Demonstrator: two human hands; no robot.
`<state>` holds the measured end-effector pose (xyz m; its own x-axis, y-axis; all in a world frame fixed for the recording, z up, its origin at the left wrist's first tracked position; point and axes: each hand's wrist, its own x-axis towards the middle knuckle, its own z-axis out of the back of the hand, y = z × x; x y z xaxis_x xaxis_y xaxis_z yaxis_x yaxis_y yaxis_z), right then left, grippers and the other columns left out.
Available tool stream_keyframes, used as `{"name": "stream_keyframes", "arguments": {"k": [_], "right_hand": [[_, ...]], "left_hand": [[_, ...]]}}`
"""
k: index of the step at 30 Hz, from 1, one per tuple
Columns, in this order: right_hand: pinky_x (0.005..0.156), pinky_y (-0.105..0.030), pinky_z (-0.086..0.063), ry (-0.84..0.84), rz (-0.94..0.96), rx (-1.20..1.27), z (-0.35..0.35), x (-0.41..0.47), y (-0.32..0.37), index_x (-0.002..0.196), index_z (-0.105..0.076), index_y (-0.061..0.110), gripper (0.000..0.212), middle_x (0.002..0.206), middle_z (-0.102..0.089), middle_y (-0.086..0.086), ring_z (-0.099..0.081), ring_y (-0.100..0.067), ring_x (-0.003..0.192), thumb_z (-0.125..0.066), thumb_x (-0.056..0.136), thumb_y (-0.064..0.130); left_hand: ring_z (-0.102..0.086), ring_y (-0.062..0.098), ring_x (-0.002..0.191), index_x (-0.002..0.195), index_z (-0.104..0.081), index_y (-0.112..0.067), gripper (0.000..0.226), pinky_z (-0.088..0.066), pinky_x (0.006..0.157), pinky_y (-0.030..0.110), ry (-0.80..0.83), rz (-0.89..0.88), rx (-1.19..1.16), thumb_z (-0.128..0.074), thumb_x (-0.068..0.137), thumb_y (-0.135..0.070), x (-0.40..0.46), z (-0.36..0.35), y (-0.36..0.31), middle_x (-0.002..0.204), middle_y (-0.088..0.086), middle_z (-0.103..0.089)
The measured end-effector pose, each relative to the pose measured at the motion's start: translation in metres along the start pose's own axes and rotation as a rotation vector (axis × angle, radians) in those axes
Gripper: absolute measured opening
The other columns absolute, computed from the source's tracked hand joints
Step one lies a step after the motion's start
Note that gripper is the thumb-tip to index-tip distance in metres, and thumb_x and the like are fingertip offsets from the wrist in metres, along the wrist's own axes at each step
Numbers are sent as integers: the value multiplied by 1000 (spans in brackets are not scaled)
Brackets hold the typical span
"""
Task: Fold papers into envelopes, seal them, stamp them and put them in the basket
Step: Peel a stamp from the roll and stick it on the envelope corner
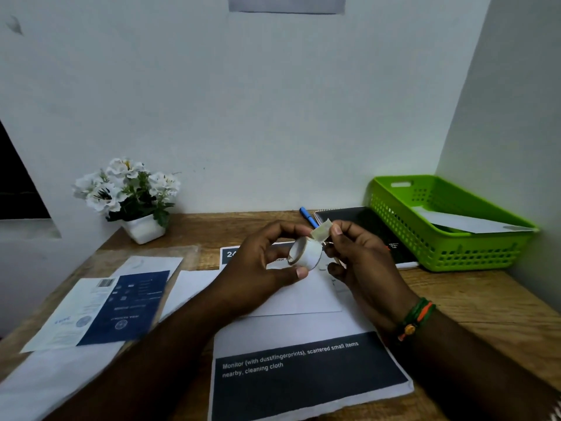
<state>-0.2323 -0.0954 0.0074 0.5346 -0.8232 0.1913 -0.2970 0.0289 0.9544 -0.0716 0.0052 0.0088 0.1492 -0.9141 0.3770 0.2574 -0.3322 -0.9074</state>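
The left hand point(258, 268) holds a small roll of tape point(305, 253) up over the wooden bench point(485, 305), its grip curled round the roll with the thumb under it and the fingers over the top. The right hand point(361, 256) pinches the loose end of the tape point(320, 232) between thumb and finger, just above the roll. A folded white paper point(303, 296) lies flat on the bench right under both hands. It rests on a bigger sheet with a dark printed band point(306, 375). A blue and white leaflet point(121, 305) lies to the left. A green basket point(449, 244) sits at the back right by the wall, with a white envelope point(467, 223) inside it. A black notebook point(364, 220) and a blue pen point(308, 216) lie beside the basket. A pot of white flowers point(130, 196) stands at the back left.
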Motion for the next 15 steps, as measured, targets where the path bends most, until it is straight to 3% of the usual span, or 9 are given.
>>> {"name": "stream_keyframes", "arguments": {"k": [3,7,10,12,15], "right_hand": [[53,-19,-36,2,-5,47,0,2,-1,100,-67,17,12,83,-60,-1,-48,-5,66,-56,101,21],[44,-17,-32,-109,17,255,13,14,7,92,-63,19,11,67,-54,0,-43,-9,54,-57,97,27],[46,-18,-44,-214,208,-53,27,17,9,96,-60,15,8,61,-58,4,-50,-8,53,-59,97,23],[53,-29,-49,-223,326,-217,28,14,4,93,-61,15,8,64,-63,0,-58,-10,56,-58,100,14],[68,-41,-52,-145,422,-377,23,11,-4,91,-63,18,12,76,-69,-6,-68,-21,70,-60,99,11]], "left_hand": [[-69,17,116,122,-65,-18,48,-55,98,31,4,16,19,-78,83,5,-1,0,0,127,-6,-68],[-70,10,108,116,-67,-25,45,-55,90,25,-55,52,126,-82,81,-1,0,8,4,118,-11,-72],[-70,9,100,109,-69,-27,40,-56,86,23,-279,50,355,-85,76,-10,15,34,17,109,-9,-74],[-68,10,100,107,-70,-25,37,-52,82,17,-450,83,540,-83,76,-10,34,66,29,110,-6,-71],[-66,19,106,112,-68,-19,42,-47,83,20,-492,199,781,-78,74,-3,55,110,43,115,2,-67]]}}
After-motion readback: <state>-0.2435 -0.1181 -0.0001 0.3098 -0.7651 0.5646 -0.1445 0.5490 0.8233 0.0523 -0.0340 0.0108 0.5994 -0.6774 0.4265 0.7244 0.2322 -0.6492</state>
